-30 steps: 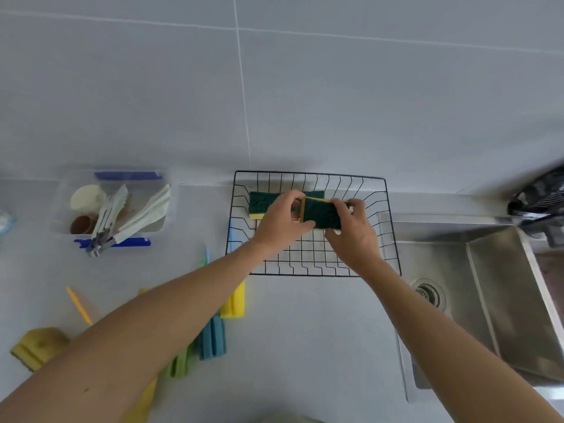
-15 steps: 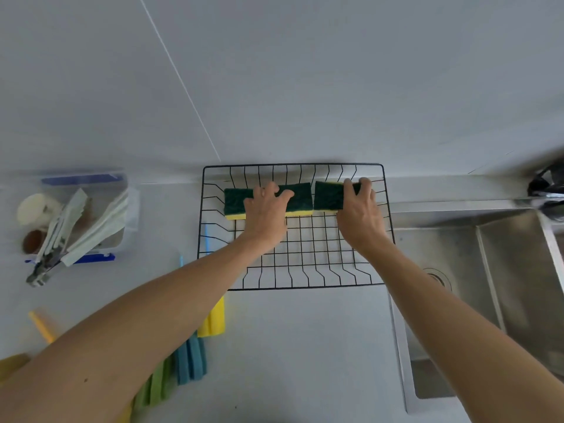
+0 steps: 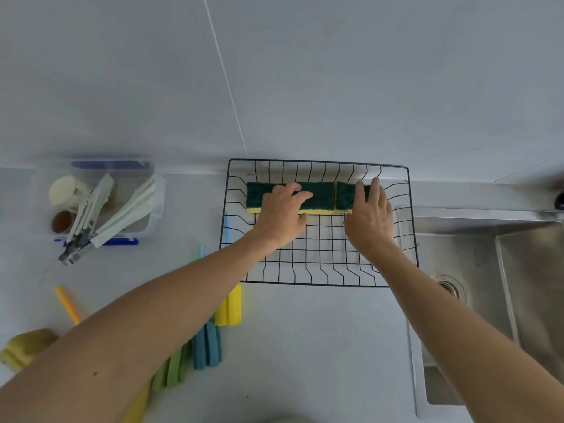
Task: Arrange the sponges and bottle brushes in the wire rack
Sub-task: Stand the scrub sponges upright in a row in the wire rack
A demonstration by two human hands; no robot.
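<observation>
A black wire rack point(image 3: 317, 283) stands on the counter against the wall. Along its back lie green-topped yellow sponges in a row. My left hand point(image 3: 282, 215) rests on the left sponge point(image 3: 320, 193), fingers over the top and thumb at its front edge. My right hand point(image 3: 369, 221) covers most of the right sponge point(image 3: 345, 195) the same way. Left of the rack, partly under my left arm, lie yellow point(image 3: 229, 309), blue point(image 3: 207, 346) and green point(image 3: 171, 370) foam bottle brushes. A yellow sponge point(image 3: 24, 346) sits at the far left.
A clear plastic container point(image 3: 146, 221) holding tongs and small cups stands at the back left. An orange handle point(image 3: 67, 303) lies on the counter. The steel sink point(image 3: 503, 270) with its drain point(image 3: 448, 286) borders the rack on the right.
A second ago my right hand held a sponge above the rack; it now lies in the back row beside the other. Both hands have stayed on the sponges since.
</observation>
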